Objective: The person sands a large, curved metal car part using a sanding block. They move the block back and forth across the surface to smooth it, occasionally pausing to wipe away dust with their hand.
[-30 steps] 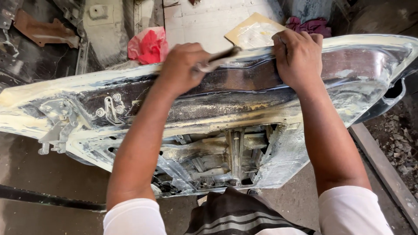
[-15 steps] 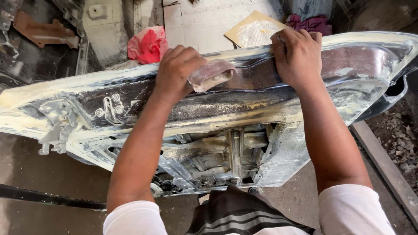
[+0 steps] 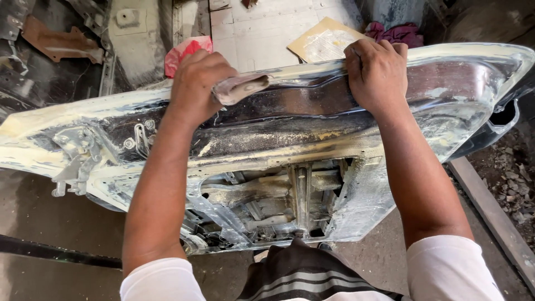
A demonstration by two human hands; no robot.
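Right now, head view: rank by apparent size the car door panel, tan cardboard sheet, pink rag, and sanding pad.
1. Door panel, by far the largest.
2. Cardboard sheet and pink rag: these look alike, and both are partly hidden, so no ranking.
3. Sanding pad, smallest, partly covered by the left hand.

Concrete floor (image 3: 50,234): behind the car door panel (image 3: 312,117) lie a red rag (image 3: 181,51), cardboard sheet (image 3: 326,42) and maroon cloth (image 3: 398,32).

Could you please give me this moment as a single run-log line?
left hand: holds sanding pad on car door panel top edge | right hand: grips same edge | behind: red cloth, cardboard sheet
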